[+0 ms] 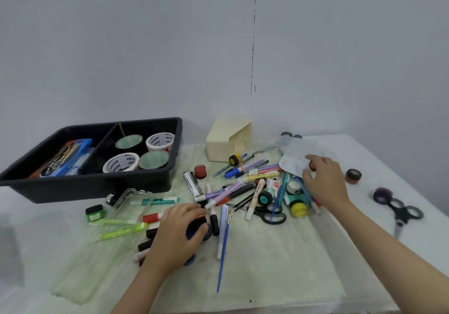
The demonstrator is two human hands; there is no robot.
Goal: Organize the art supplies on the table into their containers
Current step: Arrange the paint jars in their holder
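Head view: jumbled markers (pixel 257 167) fill mid-frame, right of a black tray (pixel 97 187) holding tape rolls (pixel 120 163). Lower centre, the left hand (pixel 177 236) grips a dark jar (pixel 198 231). The right hand (pixel 325 182) pinches a small red pot (pixel 312 167) beside a clear pouch (pixel 294 160).

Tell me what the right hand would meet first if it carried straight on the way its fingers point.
The white palette: the right hand points left and away, fingertips at its edge, seemingly pinching a small red item. Past it lie the markers; depth is unclear.
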